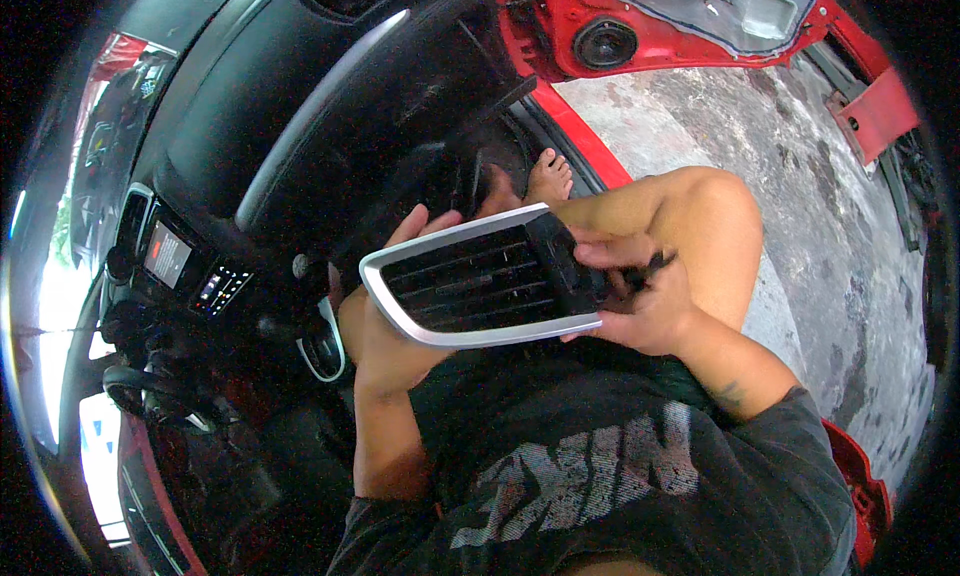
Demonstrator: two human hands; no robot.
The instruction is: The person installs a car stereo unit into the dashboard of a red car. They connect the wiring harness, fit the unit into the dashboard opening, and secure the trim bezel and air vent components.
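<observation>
A car air vent [465, 281] with black slats and a silver frame, rounded at its left end, is held up in front of my body. My left hand [385, 341] grips it from behind and below, with fingertips showing above its upper edge. At the other end, my right hand [645, 301] closes round the black plastic housing, its thumb along the lower silver edge. A small dark piece shows by my right fingers; I cannot tell whether it belongs to the vent.
The black dashboard [340, 106] with a silver trim strip lies ahead. At left are a lit screen [168, 254], a control panel [222, 286], a gear lever [302, 265] and the steering wheel [150, 391]. A red door with a speaker [605, 44] stands over the concrete floor [840, 246].
</observation>
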